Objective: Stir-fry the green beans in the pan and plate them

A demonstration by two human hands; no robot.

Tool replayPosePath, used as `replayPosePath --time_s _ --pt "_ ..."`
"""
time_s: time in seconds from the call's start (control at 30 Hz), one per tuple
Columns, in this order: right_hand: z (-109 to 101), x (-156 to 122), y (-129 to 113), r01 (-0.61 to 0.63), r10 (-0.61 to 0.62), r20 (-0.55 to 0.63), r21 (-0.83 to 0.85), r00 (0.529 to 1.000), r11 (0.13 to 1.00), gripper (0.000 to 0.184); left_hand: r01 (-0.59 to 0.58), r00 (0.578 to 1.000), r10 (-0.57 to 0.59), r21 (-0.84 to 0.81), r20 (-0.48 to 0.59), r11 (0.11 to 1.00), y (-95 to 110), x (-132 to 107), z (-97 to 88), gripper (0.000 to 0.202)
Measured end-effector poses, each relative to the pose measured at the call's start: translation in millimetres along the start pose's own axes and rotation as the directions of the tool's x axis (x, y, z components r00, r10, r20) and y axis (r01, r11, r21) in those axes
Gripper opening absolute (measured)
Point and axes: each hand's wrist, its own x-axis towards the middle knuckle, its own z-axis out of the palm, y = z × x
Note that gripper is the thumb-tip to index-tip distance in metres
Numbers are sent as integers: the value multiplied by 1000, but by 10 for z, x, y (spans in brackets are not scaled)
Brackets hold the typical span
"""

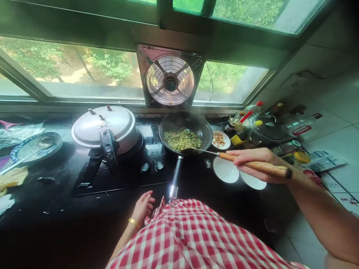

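My right hand [256, 161] is closed around the wooden handle of a spatula [254, 164]. The spatula's metal blade rests at the near right edge of a black wok [196, 125] that holds chopped green vegetables [183, 139]. The wok sits on the right burner of a black gas stove [126, 168], its handle [175, 175] pointing toward me. My left hand [143, 206], with a gold bangle on the wrist, hangs at the counter's front edge beside my red checked shirt. Its fingers are loosely curled and hold nothing.
A silver pressure cooker [105, 129] sits on the left burner. Left of it lies a blue-rimmed plate with a spoon [36, 146]. Right of the wok are a small dish of nuts [220, 140], two white dishes [226, 170], and several bottles and jars [246, 117]. A wall fan [170, 79] hangs behind.
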Motion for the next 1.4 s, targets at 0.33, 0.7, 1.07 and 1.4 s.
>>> replayPosePath --time_s 0.33,0.7,1.07,1.4 --pt "304 419 777 -221 280 -432 182 857 958 16 -2 1000 2 3 -1 1000 -29 4 -87 30" --pt "559 1094 1618 -183 771 -349 842 532 507 16 -8 996 -3 -117 -94 993 -257 -84 -306 22" --pt "748 741 459 141 -147 64 85 987 986 16 9 996 -16 -78 -92 997 -177 -162 -272 23" --pt "-78 -61 -132 150 -141 120 -70 983 986 25 32 999 -33 -32 -36 999 -130 -128 -72 20"
